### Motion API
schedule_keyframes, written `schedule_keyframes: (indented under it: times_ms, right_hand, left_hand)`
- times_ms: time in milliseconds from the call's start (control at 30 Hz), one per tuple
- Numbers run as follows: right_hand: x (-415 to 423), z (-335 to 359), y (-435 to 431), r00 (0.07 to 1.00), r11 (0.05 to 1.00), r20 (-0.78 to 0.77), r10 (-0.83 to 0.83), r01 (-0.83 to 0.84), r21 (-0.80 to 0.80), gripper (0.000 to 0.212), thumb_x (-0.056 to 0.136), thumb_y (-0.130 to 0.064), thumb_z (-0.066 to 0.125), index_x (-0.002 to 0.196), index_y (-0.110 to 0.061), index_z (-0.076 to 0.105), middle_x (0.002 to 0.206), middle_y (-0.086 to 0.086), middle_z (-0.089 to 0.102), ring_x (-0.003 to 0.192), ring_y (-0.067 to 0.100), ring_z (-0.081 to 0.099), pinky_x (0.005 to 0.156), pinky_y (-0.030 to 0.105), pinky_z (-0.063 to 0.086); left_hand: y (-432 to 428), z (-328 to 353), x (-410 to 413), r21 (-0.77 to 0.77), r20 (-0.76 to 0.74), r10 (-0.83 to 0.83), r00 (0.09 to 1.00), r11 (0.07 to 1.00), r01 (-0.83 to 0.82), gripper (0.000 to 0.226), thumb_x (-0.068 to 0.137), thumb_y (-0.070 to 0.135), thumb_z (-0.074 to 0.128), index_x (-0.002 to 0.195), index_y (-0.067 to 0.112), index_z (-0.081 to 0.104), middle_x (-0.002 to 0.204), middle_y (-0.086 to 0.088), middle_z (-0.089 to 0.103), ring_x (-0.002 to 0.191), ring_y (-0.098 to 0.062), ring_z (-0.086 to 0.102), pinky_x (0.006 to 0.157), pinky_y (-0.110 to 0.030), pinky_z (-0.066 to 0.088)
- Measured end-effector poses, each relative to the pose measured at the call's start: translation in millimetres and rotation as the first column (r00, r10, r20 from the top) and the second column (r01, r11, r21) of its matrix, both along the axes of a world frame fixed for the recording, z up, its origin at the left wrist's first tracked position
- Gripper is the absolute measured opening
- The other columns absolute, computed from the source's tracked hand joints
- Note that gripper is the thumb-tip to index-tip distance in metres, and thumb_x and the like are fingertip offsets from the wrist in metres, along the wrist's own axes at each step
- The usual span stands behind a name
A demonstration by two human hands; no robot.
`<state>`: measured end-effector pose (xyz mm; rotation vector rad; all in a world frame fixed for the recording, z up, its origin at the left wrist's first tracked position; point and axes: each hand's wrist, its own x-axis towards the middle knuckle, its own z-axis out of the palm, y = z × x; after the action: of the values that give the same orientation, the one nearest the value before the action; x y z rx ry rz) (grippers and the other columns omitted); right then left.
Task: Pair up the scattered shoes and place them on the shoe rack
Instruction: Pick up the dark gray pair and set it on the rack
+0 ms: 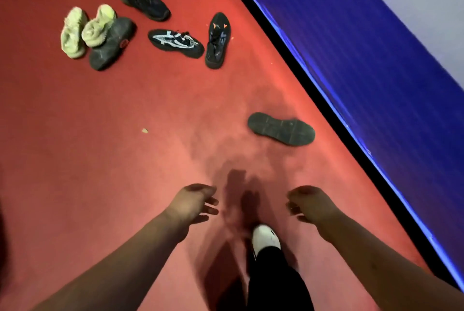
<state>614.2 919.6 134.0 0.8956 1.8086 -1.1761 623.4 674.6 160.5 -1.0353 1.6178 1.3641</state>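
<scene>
hands: left hand (193, 204) and right hand (311, 206) held forward, fingers loosely curled, empty | black shoe (281, 129) lay sole-up on red carpet (100, 135), near right | seven more shoes (175, 43) lay scattered far left

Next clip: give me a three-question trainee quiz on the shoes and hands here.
1. True or false: the left hand and the right hand both hold nothing.
2. The lone shoe nearest the blue wall lies: A) upright, B) sole up, C) inside another shoe.
3. Fill in: ___ pale green shoes lie on the red carpet.

Key: 1 true; 2 B; 3 two.
</scene>
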Motion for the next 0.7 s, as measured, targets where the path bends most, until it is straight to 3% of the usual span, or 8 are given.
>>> schedule_keyframes:
  times_ms: [167,267,400,500,700]
  right_hand:
    - [-83,-15,-34,0.999,1.0,0.028,-0.022,0.021,0.009,0.014,0.091,-0.022,0.059,0.084,-0.009,0.059,0.078,0.011,0.065,0.069,0.025,0.062,0.066,0.029,0.044]
    - [-116,-28,-60,0.998,0.999,0.041,-0.04,0.04,0.001,0.015,0.091,-0.022,0.059,0.082,-0.01,0.058,0.079,0.012,0.065,0.07,0.026,0.06,0.064,0.028,0.043]
    - [-151,-58,-94,0.988,0.99,0.062,-0.141,0.141,0.006,0.017,0.092,-0.02,0.058,0.08,-0.008,0.058,0.079,0.014,0.064,0.068,0.026,0.06,0.057,0.025,0.039]
    - [-166,-76,-110,0.97,0.971,0.063,-0.235,0.231,0.069,0.021,0.093,-0.019,0.056,0.075,-0.008,0.056,0.078,0.013,0.065,0.063,0.023,0.06,0.052,0.023,0.036]
    - [-187,-94,-151,0.887,0.886,0.043,-0.461,0.456,0.086,0.015,0.093,-0.019,0.057,0.081,-0.009,0.056,0.079,0.013,0.064,0.062,0.021,0.059,0.052,0.024,0.036]
  left_hand:
    - [-42,-20,-83,0.007,-0.015,0.008,1.0,1.0,-0.008,0.01,0.093,0.023,0.053,0.095,0.016,0.059,0.085,-0.006,0.065,0.068,-0.021,0.063,0.063,-0.025,0.042]
    - [-64,-31,-123,0.015,0.006,-0.046,0.999,0.999,0.046,0.008,0.094,0.022,0.052,0.093,0.017,0.059,0.086,-0.005,0.064,0.066,-0.019,0.062,0.061,-0.024,0.04]
    - [-101,-68,-188,0.001,0.031,-0.154,0.988,0.988,0.155,0.009,0.093,0.023,0.053,0.087,0.019,0.058,0.085,-0.008,0.063,0.07,-0.022,0.06,0.061,-0.024,0.038]
    - [-124,-93,-227,0.001,0.023,-0.246,0.969,0.969,0.246,0.01,0.093,0.019,0.053,0.085,0.019,0.058,0.075,-0.007,0.061,0.06,-0.02,0.055,0.056,-0.023,0.037]
    - [-168,-110,-259,0.018,0.037,-0.398,0.916,0.917,0.398,0.005,0.091,0.015,0.058,0.087,0.013,0.06,0.077,-0.015,0.064,0.049,-0.014,0.058,0.042,-0.017,0.041]
